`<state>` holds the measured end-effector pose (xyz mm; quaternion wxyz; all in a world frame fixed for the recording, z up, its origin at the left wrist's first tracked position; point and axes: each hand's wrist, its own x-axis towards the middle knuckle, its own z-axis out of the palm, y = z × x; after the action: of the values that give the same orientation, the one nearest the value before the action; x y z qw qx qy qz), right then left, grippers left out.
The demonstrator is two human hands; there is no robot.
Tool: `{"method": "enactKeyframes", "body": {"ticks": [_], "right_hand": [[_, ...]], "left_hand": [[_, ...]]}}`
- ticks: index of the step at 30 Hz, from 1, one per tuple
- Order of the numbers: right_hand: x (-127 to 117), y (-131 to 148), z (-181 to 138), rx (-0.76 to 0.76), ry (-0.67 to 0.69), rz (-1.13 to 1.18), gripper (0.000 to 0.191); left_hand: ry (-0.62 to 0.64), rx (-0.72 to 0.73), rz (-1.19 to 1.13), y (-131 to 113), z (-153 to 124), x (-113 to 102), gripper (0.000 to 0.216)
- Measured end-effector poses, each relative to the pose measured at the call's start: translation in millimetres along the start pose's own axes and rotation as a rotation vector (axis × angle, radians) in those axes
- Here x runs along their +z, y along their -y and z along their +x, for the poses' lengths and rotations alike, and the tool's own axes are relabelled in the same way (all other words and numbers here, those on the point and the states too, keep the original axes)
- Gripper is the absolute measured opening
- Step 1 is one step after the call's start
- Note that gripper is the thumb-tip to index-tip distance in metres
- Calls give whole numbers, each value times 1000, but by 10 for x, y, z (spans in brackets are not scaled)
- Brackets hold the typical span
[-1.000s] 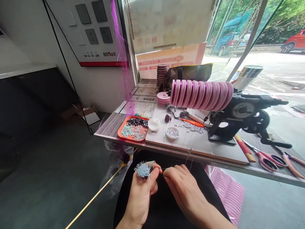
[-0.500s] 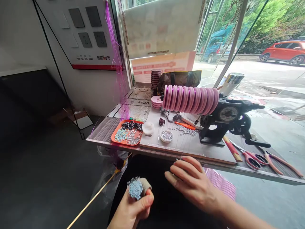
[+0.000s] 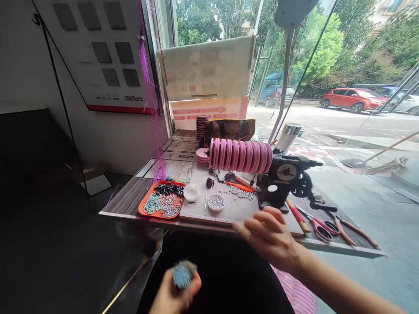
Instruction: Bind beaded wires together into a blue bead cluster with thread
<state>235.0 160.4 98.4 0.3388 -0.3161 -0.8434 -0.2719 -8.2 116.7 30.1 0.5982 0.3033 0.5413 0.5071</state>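
Note:
My left hand is closed around a bundle of light-blue beads packed tightly like a round head, with a greyish band or wrap behind it, blurred by motion. Above my dark-clothed lap and close to the table's front edge, my right hand has its fingers curled in, thumb and fingertips smeared. Whatever it may pinch is too small to make out. Nearest to it on the white board is a small white dish of pearly beads. An orange tray with black, turquoise and silvery beads lies to the left.
A black hand-cranked winder carries a row of pink spools. To its right lie scissors and pliers. Purple strands hang at the left. A thin stick slants below the table.
The view has tilted up and turned right. My left hand has moved slightly down and left in view with the bead bundle. My right hand has risen toward the table edge, fingers more curled.

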Motion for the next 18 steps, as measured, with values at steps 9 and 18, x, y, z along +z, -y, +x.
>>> {"method": "enactKeyframes", "body": {"ticks": [9, 18], "right_hand": [[47, 311, -71, 48, 40, 149, 31], [66, 396, -34, 156, 2, 215, 29]], "left_hand": [[486, 263, 455, -787, 18, 513, 9], [533, -65, -317, -305, -30, 505, 30]]}}
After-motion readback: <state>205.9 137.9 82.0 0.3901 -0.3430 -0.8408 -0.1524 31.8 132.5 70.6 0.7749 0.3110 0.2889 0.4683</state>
